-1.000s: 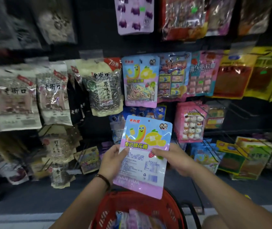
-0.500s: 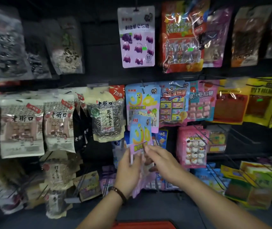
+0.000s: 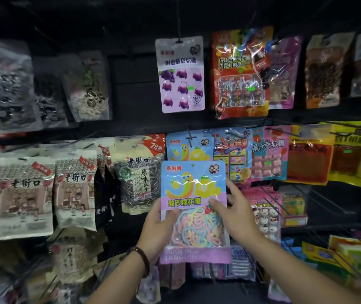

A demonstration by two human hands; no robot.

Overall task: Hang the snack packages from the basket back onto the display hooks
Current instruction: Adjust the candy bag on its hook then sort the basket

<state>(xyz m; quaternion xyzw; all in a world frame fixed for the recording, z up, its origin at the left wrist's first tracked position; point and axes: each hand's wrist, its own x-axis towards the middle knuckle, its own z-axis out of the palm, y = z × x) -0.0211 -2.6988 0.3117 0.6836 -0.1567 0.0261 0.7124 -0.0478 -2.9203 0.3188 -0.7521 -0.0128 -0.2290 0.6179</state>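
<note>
I hold a blue-and-purple marshmallow candy package upright, front facing me, before the middle row of the display. My left hand grips its lower left edge and my right hand grips its right edge with the thumb on the front. Directly behind and above it hangs an identical package on a black display hook. The hang hole at the top of the held package sits below that hook. The basket is out of view.
Sunflower seed bags hang to the left, pink and yellow candy packs to the right. A grape gummy pack hangs in the row above. Bare black hooks stick out at lower right.
The package has been raised from over the red basket toward the hook and turned from edge-on to front-facing. My view has tilted up, and the basket has left the frame.
</note>
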